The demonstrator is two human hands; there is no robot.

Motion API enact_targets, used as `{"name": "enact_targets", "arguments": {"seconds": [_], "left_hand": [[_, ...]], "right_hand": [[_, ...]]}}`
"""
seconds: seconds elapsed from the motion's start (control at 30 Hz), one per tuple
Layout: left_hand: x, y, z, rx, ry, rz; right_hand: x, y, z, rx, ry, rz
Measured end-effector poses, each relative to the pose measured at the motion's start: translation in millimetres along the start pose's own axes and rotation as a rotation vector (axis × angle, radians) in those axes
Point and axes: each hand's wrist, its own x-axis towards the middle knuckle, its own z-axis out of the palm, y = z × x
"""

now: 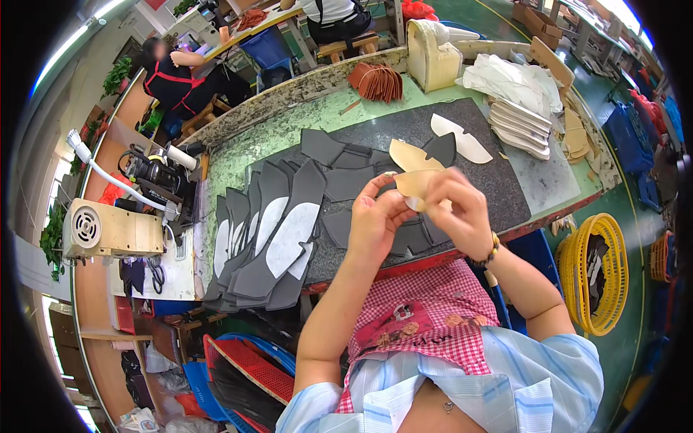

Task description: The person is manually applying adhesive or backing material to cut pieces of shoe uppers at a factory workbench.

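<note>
Both my hands are raised over the dark work mat (498, 180), pinching one thin tan shoe-lining piece (413, 182) between them. My left hand (375, 216) grips its lower left edge with the fingers curled. My right hand (458, 209) holds its right side from above. Another tan piece (411, 156) lies on the mat just behind the held one, next to a dark grey piece (442, 148) and a white piece (462, 138). To the left, a fanned row of grey pieces with white liners (278, 231) overlaps along the mat.
A stack of white insoles (520, 126) and white cloth (512, 79) lie at the back right. Brown pieces (377, 81) and a cream machine (432, 54) stand behind. A yellow basket (595, 270) is on the floor right, a beige motor unit (108, 229) left. Other people sit beyond the table.
</note>
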Motion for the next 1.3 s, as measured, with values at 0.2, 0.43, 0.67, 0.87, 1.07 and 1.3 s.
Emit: {"name": "enact_targets", "arguments": {"seconds": [0.2, 0.43, 0.67, 0.87, 1.07, 1.3], "left_hand": [[8, 11, -15, 0.309, 0.006, 0.173], [-22, -16, 35, 0.427, 0.04, 0.396], [-7, -3, 14, 0.308, 0.054, 0.198], [3, 41, -24, 0.561, -0.004, 0.154], [-35, 42, 14, 0.826, -0.636, 0.351], [-24, 14, -50, 0.894, -0.201, 0.268]], "right_hand": [[-42, -44, -53, 0.37, -0.39, 0.335], [0, -29, -14, -0.291, -0.037, 0.201], [-25, -11, -17, 0.15, 0.288, 0.185], [-89, -15, -106, 0.059, -1.155, 0.727], [-97, -26, -35, 1.187, -0.209, 1.065], [-80, 7, 12, 0.179, 0.169, 0.588]]}}
